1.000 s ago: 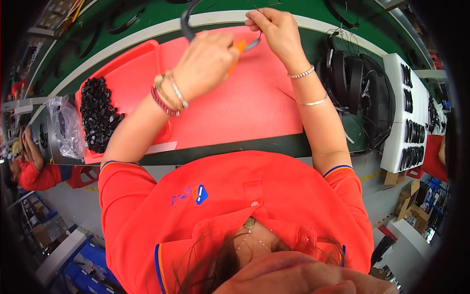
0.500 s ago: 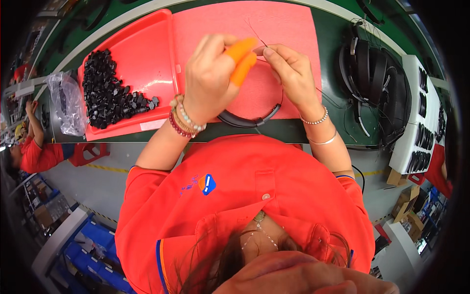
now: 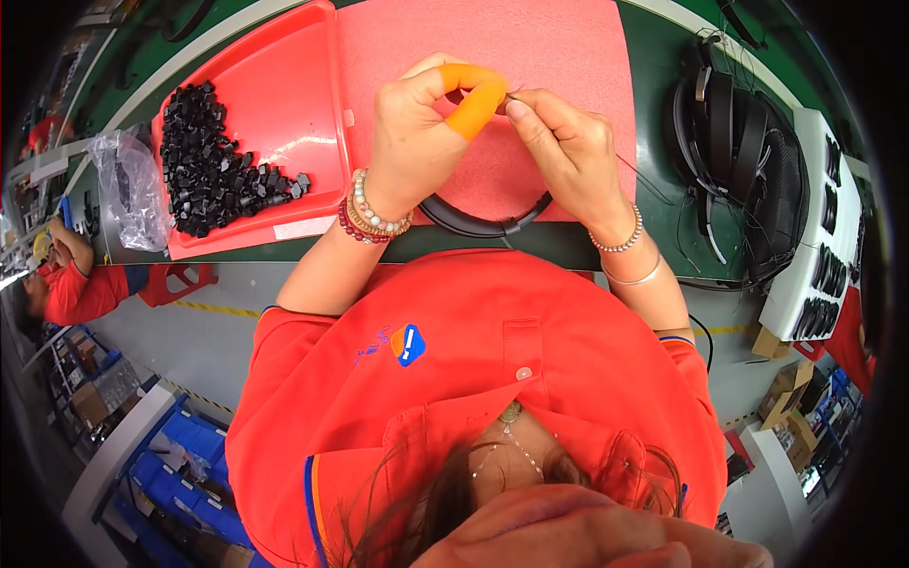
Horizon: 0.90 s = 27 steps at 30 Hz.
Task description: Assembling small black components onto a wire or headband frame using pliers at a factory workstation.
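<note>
In front of me, both hands meet over the pink foam mat (image 3: pixel 578 47). My right hand (image 3: pixel 568 151) pinches a thin dark wire (image 3: pixel 513 94) between thumb and forefinger. My left hand (image 3: pixel 421 133), with orange covers on thumb and forefinger, is closed at the wire's end; the fingers hide exactly what they grip. Below the hands, a black curved headband (image 3: pixel 473 225) lies at the mat's near edge, its ends hidden behind my hands.
Left on the mat stands a red tray (image 3: pixel 284 80) with a heap of small black parts (image 3: pixel 204 161), beside a clear plastic bag (image 3: pixel 131 194). At right, headbands with trailing wires (image 3: pixel 724 142) lie on the green bench, near a white foam tray (image 3: pixel 803 222) of black pieces.
My left hand's covered fingers have come together and closed at the wire tip. My right hand stays pinched on the wire and has shifted slightly right.
</note>
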Motion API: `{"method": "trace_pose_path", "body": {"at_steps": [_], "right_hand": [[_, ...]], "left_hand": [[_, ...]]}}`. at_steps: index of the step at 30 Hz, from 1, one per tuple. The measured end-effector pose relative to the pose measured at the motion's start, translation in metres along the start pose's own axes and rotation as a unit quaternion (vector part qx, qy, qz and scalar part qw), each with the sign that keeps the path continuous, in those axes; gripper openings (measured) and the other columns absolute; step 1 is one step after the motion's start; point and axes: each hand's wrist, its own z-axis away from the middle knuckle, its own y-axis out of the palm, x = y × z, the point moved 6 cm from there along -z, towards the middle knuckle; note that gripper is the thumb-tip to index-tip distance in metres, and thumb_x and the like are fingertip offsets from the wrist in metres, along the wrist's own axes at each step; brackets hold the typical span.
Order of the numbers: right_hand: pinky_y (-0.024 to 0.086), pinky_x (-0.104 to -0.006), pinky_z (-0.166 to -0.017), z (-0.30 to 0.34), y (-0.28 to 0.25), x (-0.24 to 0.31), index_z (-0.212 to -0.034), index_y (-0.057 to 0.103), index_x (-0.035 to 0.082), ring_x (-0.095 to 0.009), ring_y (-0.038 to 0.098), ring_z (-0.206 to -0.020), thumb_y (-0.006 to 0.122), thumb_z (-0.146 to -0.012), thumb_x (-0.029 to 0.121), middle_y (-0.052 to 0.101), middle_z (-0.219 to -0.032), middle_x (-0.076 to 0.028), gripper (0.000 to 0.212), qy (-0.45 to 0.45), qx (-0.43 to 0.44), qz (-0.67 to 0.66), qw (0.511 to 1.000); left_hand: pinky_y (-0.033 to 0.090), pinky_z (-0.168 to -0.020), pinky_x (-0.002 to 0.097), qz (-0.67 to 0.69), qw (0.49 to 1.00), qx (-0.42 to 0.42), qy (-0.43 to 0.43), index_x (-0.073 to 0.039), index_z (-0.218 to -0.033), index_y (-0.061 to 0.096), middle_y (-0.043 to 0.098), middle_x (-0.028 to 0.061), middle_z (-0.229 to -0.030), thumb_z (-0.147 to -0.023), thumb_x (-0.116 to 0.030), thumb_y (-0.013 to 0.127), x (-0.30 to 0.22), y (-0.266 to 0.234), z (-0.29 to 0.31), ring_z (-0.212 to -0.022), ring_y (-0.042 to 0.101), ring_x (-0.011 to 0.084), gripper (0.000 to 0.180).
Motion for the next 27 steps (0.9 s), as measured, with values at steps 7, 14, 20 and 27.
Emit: {"method": "trace_pose_path", "body": {"at_steps": [7, 14, 20, 27], "right_hand": [[0.048, -0.0249, -0.061, -0.003, 0.005, -0.034, -0.104, 0.062, -0.003, -0.010, 0.059, -0.069, 0.060, -0.091, 0.026, 0.065, -0.077, -0.006, 0.032, 0.284, -0.032, -0.381, 0.879], [0.046, -0.0220, -0.058, -0.010, 0.028, -0.007, -0.090, 0.064, -0.003, -0.009, 0.056, -0.062, 0.062, -0.089, 0.018, 0.064, -0.074, -0.003, 0.021, 0.189, 0.123, -0.239, 0.945], [0.045, -0.0225, -0.053, -0.004, 0.026, -0.005, -0.082, 0.063, 0.000, -0.007, 0.054, -0.056, 0.062, -0.088, 0.013, 0.060, -0.065, -0.004, 0.014, 0.080, 0.058, -0.059, 0.993], [0.042, -0.0219, -0.050, -0.007, 0.031, -0.012, -0.081, 0.063, 0.000, -0.006, 0.050, -0.055, 0.062, -0.089, 0.014, 0.058, -0.064, -0.001, 0.015, 0.136, 0.084, -0.153, 0.975]], "left_hand": [[0.047, -0.062, 0.0244, 0.030, 0.999, -0.036, -0.020, 0.001, -0.087, 0.065, 0.063, 0.0075, -0.083, -0.081, -0.001, 0.064, 0.005, -0.007, 0.005, -0.071, 0.058, 0.0128, 0.006], [0.047, -0.064, 0.0279, -0.177, 0.977, -0.082, 0.085, -0.001, -0.089, 0.063, 0.059, 0.0082, -0.080, -0.082, -0.001, 0.064, -0.011, -0.029, 0.019, -0.070, 0.057, 0.0179, 0.007], [0.047, -0.065, 0.0290, -0.372, 0.925, -0.065, 0.037, -0.004, -0.103, 0.064, 0.060, 0.0075, -0.084, -0.079, -0.010, 0.070, -0.018, -0.071, 0.048, -0.072, 0.058, 0.0198, 0.025], [0.046, -0.079, 0.0382, -0.616, 0.787, 0.031, 0.024, -0.003, -0.098, 0.068, 0.063, 0.0097, -0.091, -0.077, -0.010, 0.070, -0.010, -0.131, 0.089, -0.092, 0.057, 0.0346, 0.022]]}}
